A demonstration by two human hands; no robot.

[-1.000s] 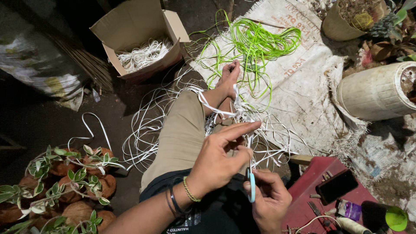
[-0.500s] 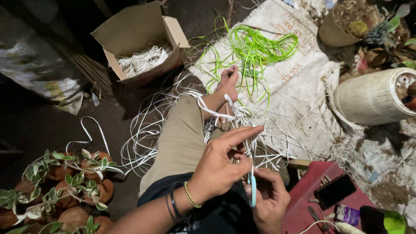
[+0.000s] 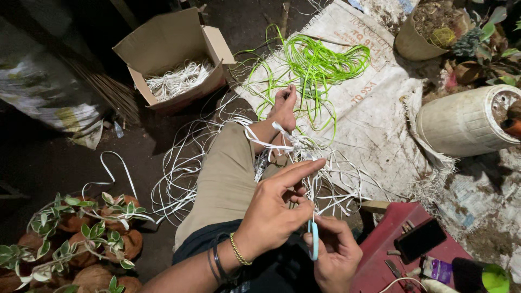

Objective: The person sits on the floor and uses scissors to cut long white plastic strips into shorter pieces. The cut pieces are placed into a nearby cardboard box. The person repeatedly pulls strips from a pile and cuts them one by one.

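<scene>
My left hand (image 3: 274, 211), with a gold chain and dark bangles at the wrist, pinches thin white plastic strips (image 3: 304, 187) between thumb and fingers, the index finger stretched out. Just below it, my right hand (image 3: 336, 258) grips a light blue tool (image 3: 313, 239) that looks like scissors, held upright against the strips. The white strips run up to a woven bundle (image 3: 290, 144) looped around my outstretched leg (image 3: 228, 179) near the bare foot (image 3: 285, 106). More loose white strips (image 3: 179, 184) lie spread on the floor around the leg.
A cardboard box (image 3: 163, 46) holding white strips stands at the back left. Green strips (image 3: 320, 62) lie coiled on a white sack (image 3: 374, 114). White pots (image 3: 464, 122) stand right, potted plants (image 3: 70, 239) lower left, and a red stool (image 3: 391, 247) with a phone (image 3: 420, 239) lower right.
Both hands stay close together over the strips; the left hand's index finger has stretched out a little more. The view has shifted slightly.
</scene>
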